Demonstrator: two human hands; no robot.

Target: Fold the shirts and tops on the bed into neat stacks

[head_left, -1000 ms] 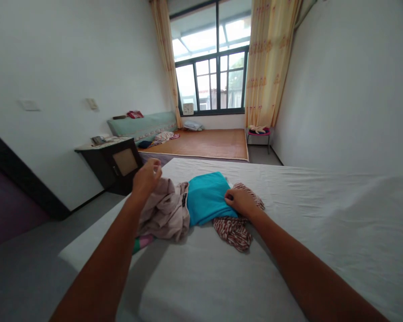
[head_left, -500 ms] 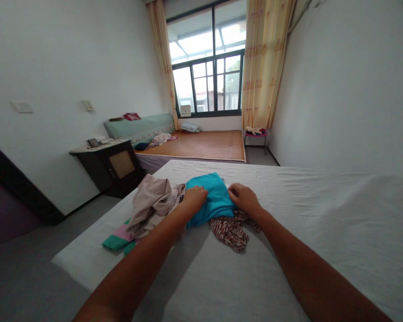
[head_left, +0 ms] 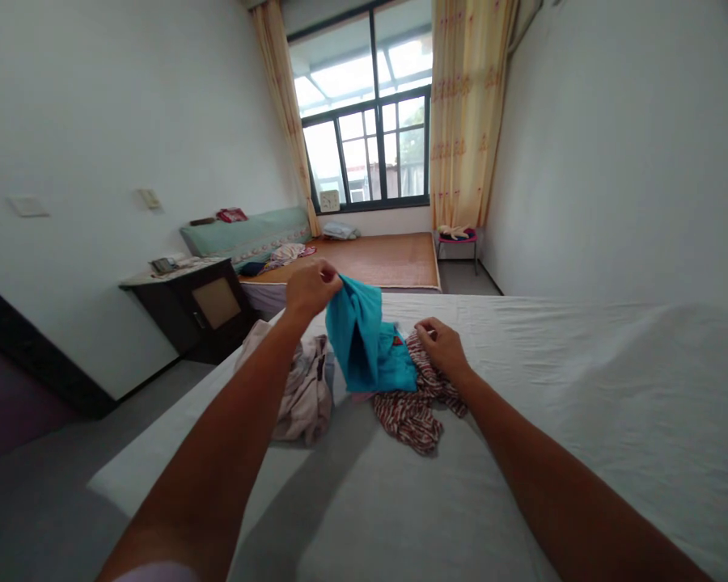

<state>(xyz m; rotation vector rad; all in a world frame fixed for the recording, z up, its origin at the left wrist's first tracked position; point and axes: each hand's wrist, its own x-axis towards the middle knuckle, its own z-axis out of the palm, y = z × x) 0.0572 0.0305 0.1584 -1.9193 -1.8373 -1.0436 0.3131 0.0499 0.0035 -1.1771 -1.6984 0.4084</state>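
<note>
My left hand (head_left: 312, 289) is closed in a pinch on the top edge of a turquoise garment (head_left: 355, 335), holding that part up off the bed. The garment's lower right part, with a small red mark, still lies on the bed. My right hand (head_left: 442, 346) is beside it, fingers loosely curled and slightly apart, with nothing visible in them. Just below and left of that hand lies a crumpled brown-and-white patterned cloth (head_left: 409, 420). A beige-pink garment (head_left: 303, 396) is heaped to the left, partly hidden by my left forearm.
A white sheet (head_left: 558, 388) covers the bed before me. Beyond it stand another bed with a brown mat (head_left: 382, 255), a dark cabinet (head_left: 209, 311) at left and a small stool (head_left: 457, 237) at right. A window (head_left: 370, 145) with curtains is at the back.
My left hand has moved up and left, lifting one side of the turquoise garment, which lay flatter before. My right hand has barely moved, but the garment's edge has come away from it.
</note>
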